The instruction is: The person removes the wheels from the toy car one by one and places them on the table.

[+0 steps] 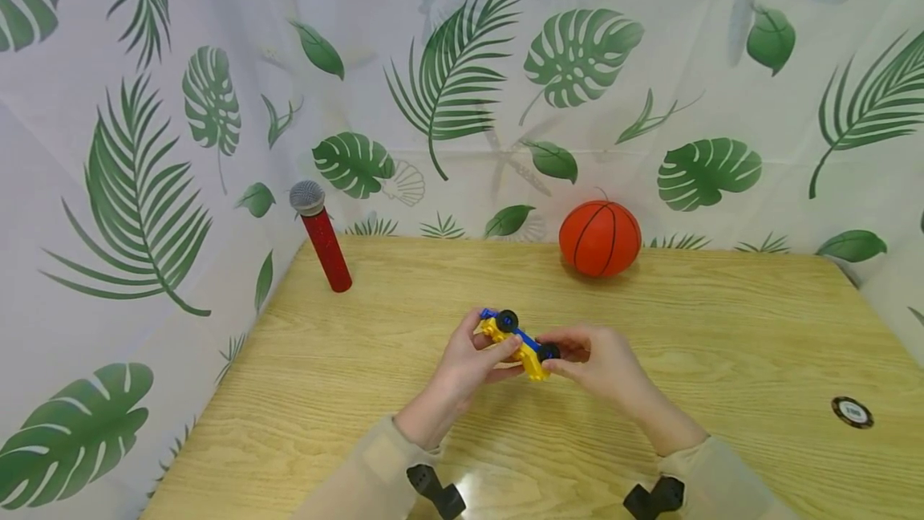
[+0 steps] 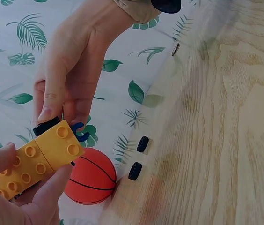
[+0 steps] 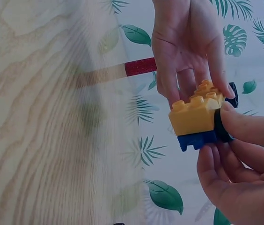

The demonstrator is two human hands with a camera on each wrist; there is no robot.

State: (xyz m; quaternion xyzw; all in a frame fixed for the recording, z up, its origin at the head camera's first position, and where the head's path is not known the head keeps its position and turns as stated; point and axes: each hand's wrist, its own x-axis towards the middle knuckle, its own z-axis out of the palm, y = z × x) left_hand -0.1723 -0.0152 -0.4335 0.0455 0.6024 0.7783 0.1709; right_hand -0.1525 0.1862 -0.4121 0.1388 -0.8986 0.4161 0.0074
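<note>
Above the wooden table (image 1: 404, 287), the left hand (image 1: 465, 358) grips the toy car (image 1: 531, 359), fingers curled, while the right hand (image 1: 605, 363) pinches a wheel (image 1: 549, 352), apparently seating it; the next move likely calls for firm pressing.

Microphone (image 1: 326, 245) left on table (image 1: 722, 327), ball (image 1: 600, 238) behind toy car (image 1: 528, 341), chip (image 1: 853, 412) right

Red microphone (image 1: 326, 249), orange basketball (image 1: 600, 238), round chip (image 1: 852, 412)
</note>
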